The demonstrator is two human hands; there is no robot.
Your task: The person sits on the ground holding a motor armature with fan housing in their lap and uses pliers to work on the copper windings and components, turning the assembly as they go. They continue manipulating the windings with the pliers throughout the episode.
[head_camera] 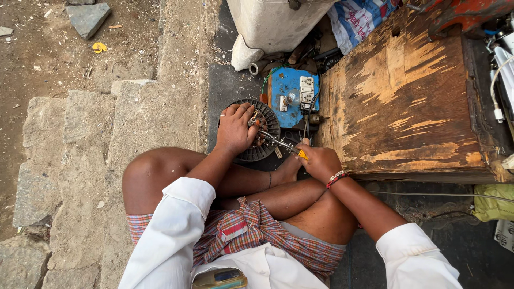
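Observation:
A round dark motor part (266, 113) with ribbed rim and copper windings lies on the ground in front of my crossed legs. My left hand (235, 128) rests on top of it, fingers pressed on the windings. My right hand (317, 160) grips pliers (282, 144) with yellow-tipped handles; their metal jaws reach into the middle of the motor part.
A blue board (292, 96) with a socket and switch lies just beyond the motor part. A worn wooden box (401, 101) stands to the right. A white container (270, 24) sits at the back. Stone steps (96, 139) and dirt lie left.

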